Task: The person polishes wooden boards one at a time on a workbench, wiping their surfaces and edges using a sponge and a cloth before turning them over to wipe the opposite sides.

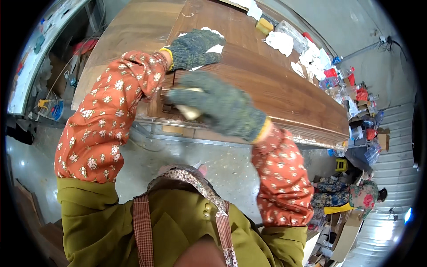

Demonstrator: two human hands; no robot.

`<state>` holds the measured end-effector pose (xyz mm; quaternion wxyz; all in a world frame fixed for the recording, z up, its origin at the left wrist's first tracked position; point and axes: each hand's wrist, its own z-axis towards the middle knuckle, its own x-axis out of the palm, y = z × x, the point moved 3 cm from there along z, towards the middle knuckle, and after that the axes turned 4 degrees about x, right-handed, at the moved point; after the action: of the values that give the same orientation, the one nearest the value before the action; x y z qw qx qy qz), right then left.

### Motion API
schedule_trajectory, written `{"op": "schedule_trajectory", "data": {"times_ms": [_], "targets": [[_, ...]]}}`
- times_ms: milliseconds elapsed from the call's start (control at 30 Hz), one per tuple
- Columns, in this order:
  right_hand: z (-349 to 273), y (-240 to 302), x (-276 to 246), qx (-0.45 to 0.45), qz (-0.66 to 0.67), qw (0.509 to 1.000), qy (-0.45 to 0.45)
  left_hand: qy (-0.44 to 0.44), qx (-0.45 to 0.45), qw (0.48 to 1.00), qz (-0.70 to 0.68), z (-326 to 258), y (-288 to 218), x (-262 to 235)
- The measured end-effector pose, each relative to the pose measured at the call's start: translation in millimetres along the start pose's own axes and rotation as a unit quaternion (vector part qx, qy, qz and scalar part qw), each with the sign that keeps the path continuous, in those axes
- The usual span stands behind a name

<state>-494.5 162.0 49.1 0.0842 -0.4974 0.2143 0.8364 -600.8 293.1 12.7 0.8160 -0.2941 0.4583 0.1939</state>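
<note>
A large brown wooden panel (275, 89) lies flat in front of me. My left hand (195, 48), in a dark green knit glove, presses flat on a white sheet of paper (216, 48) on top of the panel. My right hand (218, 104), gloved the same way and blurred, is closed around a pale cream-coloured block (190, 112) held against the panel's near edge. Orange flowered sleeve covers run up both forearms.
White crumpled rags (280, 42), a yellow sponge (264, 26) and bottles (331, 80) lie along the panel's far right side. Another person (356, 196) in flowered clothes crouches at the lower right among boxes. Grey concrete floor (178, 155) lies below the panel; clutter stands at left.
</note>
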Motion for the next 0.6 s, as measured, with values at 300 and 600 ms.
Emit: {"op": "schedule_trajectory", "data": {"times_ms": [300, 600], "targets": [[-136.5, -58.5, -104.1, 0.343, 0.338, 0.852, -0.204, -0.017, 0.023, 1.000, 0.009, -11.6, 9.1, -11.8], [-138.2, -55.9, -62.0, 0.339, 0.690, 0.567, -0.296, -0.024, -0.003, 1.000, 0.015, -12.0, 14.3, 6.0]]}}
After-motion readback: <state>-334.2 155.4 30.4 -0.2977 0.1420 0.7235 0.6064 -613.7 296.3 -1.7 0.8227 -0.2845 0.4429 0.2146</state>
